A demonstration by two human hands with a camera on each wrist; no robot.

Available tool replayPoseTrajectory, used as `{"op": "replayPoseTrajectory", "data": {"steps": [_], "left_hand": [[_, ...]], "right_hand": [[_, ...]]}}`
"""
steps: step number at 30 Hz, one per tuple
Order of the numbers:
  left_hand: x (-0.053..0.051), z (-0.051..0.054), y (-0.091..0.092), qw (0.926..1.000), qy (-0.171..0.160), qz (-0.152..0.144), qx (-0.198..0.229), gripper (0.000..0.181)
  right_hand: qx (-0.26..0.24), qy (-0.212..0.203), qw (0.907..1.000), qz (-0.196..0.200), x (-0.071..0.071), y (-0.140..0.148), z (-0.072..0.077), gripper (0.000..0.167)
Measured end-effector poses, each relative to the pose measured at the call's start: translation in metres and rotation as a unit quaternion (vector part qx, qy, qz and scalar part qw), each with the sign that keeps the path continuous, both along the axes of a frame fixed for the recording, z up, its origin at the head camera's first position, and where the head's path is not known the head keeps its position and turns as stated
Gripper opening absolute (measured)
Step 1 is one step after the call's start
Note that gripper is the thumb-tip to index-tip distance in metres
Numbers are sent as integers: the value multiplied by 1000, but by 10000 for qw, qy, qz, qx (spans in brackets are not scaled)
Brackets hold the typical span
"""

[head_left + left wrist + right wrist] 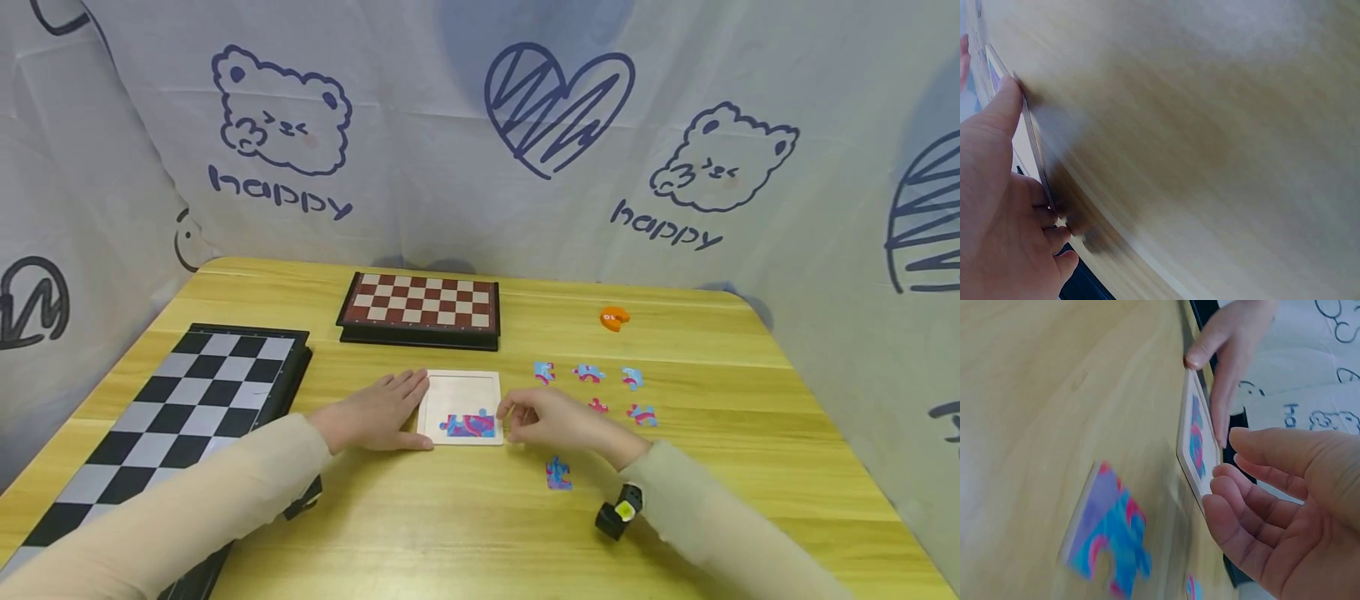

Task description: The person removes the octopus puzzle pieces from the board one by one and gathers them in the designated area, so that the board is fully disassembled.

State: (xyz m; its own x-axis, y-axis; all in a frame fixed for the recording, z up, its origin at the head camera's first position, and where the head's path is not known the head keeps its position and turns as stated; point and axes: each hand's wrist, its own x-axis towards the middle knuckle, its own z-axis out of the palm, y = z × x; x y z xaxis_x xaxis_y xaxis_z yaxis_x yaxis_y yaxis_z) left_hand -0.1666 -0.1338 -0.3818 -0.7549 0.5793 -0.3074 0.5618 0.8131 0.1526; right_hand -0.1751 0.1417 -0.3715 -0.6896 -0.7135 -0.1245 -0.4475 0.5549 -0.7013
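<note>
A white square puzzle tray (459, 392) lies on the table. Along its near edge sit joined blue, pink and purple jigsaw pieces (470, 426). My left hand (382, 408) rests at the tray's left side, fingers straight, thumb (1007, 103) at the near corner. At the right edge is my right hand (551, 421), its fingers loosely bent. The right wrist view shows a gap between thumb and fingers (1235, 519) and nothing held there. One loose jigsaw piece (558, 473) lies just below the right hand; its printed face also shows in the right wrist view.
Several more loose jigsaw pieces (588, 372) lie right of the tray. Behind it stands a brown and cream chessboard box (420, 302). A larger black and white chessboard (202, 392) is under the left forearm. An orange object (614, 317) sits at the back right.
</note>
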Motion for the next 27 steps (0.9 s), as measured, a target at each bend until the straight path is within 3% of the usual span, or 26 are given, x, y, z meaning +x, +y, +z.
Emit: {"op": "replayPoseTrajectory", "data": {"steps": [12, 19, 27], "left_hand": [[0, -1, 1, 10000, 78, -9, -26, 90], [1, 0, 0, 10000, 60, 4, -15, 90], [0, 0, 0, 10000, 30, -1, -31, 90]], "right_hand": [[-33, -225, 9997, -75, -10, -41, -10, 18], [146, 84, 9999, 16, -12, -51, -11, 17], [615, 499, 9969, 29, -13, -53, -12, 30]]}}
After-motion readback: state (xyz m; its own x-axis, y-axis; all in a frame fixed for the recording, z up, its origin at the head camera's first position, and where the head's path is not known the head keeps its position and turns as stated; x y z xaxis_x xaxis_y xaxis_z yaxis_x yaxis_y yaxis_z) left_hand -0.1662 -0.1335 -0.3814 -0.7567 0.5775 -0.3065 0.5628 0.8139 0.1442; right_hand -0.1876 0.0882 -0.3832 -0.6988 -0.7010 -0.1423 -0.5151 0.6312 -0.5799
